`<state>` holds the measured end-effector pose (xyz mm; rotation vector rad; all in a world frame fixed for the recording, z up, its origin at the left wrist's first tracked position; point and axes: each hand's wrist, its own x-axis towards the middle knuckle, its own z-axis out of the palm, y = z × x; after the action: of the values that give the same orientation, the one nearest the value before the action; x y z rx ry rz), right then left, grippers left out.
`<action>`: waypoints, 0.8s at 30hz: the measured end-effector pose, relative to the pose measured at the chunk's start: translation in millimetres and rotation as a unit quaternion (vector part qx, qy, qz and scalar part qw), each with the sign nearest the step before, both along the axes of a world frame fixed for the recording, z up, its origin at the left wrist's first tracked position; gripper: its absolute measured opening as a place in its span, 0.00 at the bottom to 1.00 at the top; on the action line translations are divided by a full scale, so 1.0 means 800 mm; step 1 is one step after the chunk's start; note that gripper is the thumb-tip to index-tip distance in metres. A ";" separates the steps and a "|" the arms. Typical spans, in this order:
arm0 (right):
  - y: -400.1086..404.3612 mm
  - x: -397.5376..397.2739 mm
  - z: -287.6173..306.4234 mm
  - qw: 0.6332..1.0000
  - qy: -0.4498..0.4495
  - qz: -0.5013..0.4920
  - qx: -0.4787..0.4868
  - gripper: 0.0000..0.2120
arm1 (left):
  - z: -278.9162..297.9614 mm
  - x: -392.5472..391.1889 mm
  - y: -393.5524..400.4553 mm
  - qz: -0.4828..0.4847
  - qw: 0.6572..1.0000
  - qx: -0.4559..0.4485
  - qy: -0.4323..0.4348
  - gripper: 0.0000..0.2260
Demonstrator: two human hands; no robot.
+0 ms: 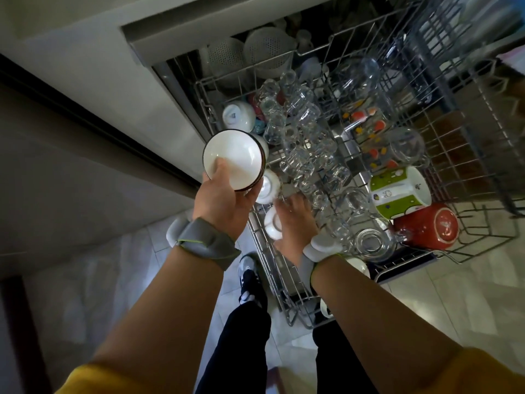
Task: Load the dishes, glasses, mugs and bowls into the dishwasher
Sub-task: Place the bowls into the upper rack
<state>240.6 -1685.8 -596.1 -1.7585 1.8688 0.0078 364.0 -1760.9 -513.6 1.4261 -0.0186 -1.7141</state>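
Head view, left to right. The left hand [224, 200] holds a white bowl with a dark rim [234, 159] above the left edge of the pulled-out upper dishwasher rack [480, 248]; the thumb lies inside the bowl on its near wall and the fingers [250, 194] curl under its outside, so the bowl is clamped between them with its opening turned toward the camera. A grey wrist strap [208, 241] circles that forearm. Directly beneath and behind the bowl, small white cups [268, 189] stand in the rack's left row, with another white bowl [238, 115] further back. The right hand [295, 220] reaches down into the rack just right of the held bowl, touching a small white cup [272, 223]; motion blur hides whether its fingers are apart or closed on it. To the right, rows of inverted clear glasses [301, 137] fill the rack's middle, followed by glasses with orange print [366, 120], a green and white mug [397, 191] lying on its side, and a red mug [431, 226] at the near right corner. White colanders [267, 49] sit at the rack's far end.
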 end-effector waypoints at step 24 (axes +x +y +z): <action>-0.032 -0.008 0.058 0.961 -0.220 -0.152 -0.063 0.06 | 0.011 -0.007 0.004 -0.072 0.997 -0.012 0.001 0.11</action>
<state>234.1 -1711.3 -549.9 -1.3852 1.8055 -0.5827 358.7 -1757.8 -504.5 1.4349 -0.1436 -1.8248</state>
